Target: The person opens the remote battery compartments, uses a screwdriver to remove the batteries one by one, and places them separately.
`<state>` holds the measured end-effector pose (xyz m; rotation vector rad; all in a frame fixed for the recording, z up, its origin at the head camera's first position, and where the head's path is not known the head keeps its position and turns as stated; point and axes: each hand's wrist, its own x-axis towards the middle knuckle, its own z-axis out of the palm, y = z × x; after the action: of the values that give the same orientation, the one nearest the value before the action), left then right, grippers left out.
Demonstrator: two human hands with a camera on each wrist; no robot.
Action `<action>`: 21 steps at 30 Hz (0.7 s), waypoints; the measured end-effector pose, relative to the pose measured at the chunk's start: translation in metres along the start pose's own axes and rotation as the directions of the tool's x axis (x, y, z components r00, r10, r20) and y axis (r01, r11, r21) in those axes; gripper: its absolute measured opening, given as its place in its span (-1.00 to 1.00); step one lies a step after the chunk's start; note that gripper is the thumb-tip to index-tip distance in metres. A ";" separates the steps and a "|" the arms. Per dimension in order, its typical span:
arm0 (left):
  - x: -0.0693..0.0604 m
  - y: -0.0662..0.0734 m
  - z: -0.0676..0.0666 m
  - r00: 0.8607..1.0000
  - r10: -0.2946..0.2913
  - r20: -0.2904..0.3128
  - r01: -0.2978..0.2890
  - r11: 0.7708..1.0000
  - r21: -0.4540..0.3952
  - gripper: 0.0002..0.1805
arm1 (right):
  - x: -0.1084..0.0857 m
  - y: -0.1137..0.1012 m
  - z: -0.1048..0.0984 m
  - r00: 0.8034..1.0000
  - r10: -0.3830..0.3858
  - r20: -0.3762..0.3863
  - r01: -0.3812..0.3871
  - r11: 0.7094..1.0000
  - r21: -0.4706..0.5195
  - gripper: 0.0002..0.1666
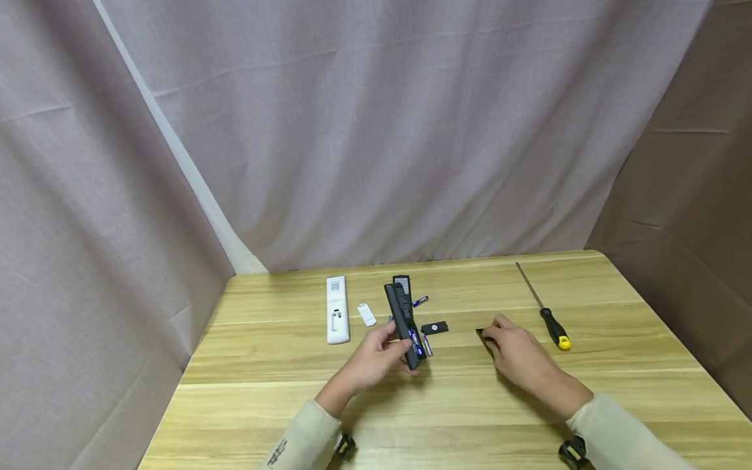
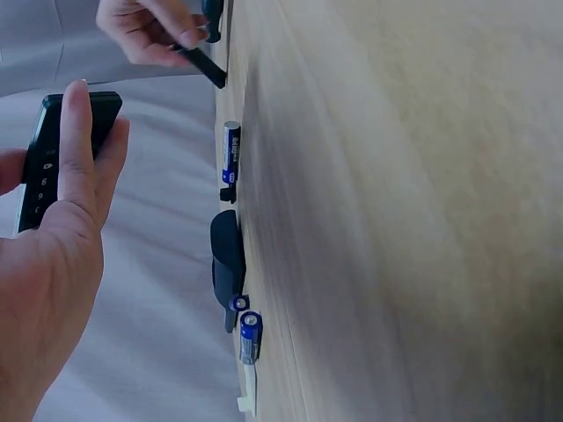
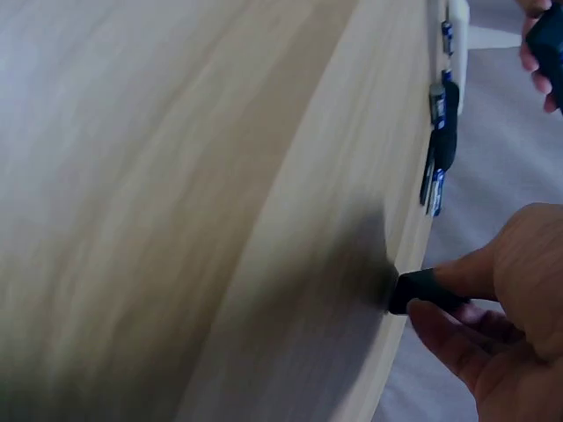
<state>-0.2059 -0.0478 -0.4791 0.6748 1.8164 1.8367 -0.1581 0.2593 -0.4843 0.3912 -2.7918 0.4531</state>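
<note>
My left hand [image 1: 373,358] holds a black remote control [image 1: 399,321] tilted above the table, its battery compartment uncovered and blue batteries [image 1: 416,342] inside. Seen in the left wrist view, the fingers wrap the remote's keypad side. Farther right, my right hand [image 1: 523,352] pinches a small black battery cover [image 3: 420,290] between thumb and fingers, close to the tabletop. Behind the held remote lies a second black remote [image 1: 402,281], partly hidden. Loose batteries lie near it, one at the back [image 1: 420,301] and one in front [image 1: 427,346], beside another black battery cover [image 1: 435,328].
A white remote control [image 1: 337,326] lies to the left, with a white battery cover [image 1: 367,314] beside it. On the right is a screwdriver [image 1: 552,325] with a black and yellow handle. A curtain [image 1: 376,130] hangs behind the wooden table [image 1: 470,418].
</note>
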 end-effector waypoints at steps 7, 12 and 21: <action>-0.002 0.003 0.000 0.999 0.006 -0.037 -0.005 1.000 0.014 -0.53 | 0.003 0.015 0.004 0.997 -0.033 0.070 0.039 0.996 -0.079 -0.91; -0.003 0.007 -0.002 1.000 0.004 -0.018 -0.003 1.000 0.018 -0.50 | 0.006 0.022 0.005 0.995 -0.010 0.099 0.018 0.997 -0.076 -0.87; -0.004 0.005 -0.003 1.000 0.026 -0.012 -0.026 1.000 0.006 -0.46 | 0.009 0.021 -0.001 0.993 0.002 0.115 0.002 0.999 -0.032 -0.91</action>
<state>-0.2046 -0.0531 -0.4743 0.6937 1.8296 1.8570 -0.1733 0.2770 -0.4864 0.4229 -2.9062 0.3971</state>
